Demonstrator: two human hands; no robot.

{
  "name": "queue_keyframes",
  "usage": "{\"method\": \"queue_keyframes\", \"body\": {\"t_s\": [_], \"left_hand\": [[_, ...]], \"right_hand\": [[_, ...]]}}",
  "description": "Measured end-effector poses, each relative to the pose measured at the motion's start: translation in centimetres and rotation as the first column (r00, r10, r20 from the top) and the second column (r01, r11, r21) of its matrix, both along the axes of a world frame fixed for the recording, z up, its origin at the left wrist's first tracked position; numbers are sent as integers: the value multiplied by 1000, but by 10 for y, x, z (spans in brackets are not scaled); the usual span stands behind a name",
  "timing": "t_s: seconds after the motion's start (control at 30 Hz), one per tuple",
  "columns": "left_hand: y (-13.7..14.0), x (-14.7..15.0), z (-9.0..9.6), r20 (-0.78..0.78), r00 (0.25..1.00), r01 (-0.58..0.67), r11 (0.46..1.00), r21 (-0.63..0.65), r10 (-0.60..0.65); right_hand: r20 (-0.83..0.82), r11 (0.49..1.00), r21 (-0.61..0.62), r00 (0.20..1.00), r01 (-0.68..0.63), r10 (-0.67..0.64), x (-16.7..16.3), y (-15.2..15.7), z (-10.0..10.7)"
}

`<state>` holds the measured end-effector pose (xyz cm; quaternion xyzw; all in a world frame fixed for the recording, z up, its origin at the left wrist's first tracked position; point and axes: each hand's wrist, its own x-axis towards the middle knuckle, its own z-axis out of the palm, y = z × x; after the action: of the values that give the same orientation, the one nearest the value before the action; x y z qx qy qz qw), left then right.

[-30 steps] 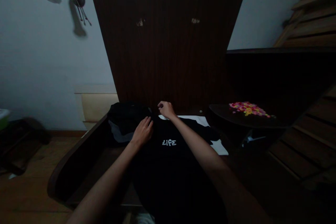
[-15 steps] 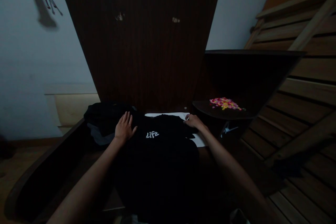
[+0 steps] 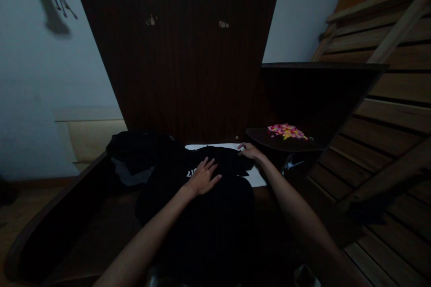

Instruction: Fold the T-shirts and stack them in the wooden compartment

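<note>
A dark wooden panel [image 3: 188,67] is standing behind the black shirt [image 3: 226,158], which is lying partly over a white sheet [image 3: 258,178]. Remotely, I'm seeing the left hand [image 3: 202,178] spreading its fingers over the shirt's white lettering [image 3: 190,173]; the right hand [image 3: 249,150] is meeting the shirt's far right edge, though I'm not able to tell whether it's pinching.

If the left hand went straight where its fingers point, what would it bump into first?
The left hand would probably pass over the black shirt to the white piece beyond it first, then the dark wooden panel; its exact height is unclear.
</note>
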<state>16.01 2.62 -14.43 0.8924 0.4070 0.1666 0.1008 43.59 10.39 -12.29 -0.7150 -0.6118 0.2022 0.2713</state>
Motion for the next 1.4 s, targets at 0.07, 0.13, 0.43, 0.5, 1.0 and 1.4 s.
{"method": "queue_keyframes", "body": {"t_s": [0.07,0.13,0.43,0.5,1.0,1.4], "left_hand": [[-17,14,-2,32,996,81,996,-36,-80],[-33,24,-7,67,990,130,991,-36,-128],[-35,41,-13,289,957,38,987,-156,9],[-24,35,-10,379,916,-44,971,-233,133],[51,18,-16,374,730,-397,800,-450,572],[86,8,-24,504,478,-238,658,-714,719]], "right_hand": [[-152,997,81,988,-4,16,-5,1,9],[-305,987,156,952,25,25,-15,2,17],[-721,920,-2,638,-392,271,-68,-16,30],[-683,933,21,676,-359,276,-63,-17,28],[84,934,28,931,-357,354,-45,-85,-20],[61,987,32,986,-155,152,-21,-98,-28]]}}
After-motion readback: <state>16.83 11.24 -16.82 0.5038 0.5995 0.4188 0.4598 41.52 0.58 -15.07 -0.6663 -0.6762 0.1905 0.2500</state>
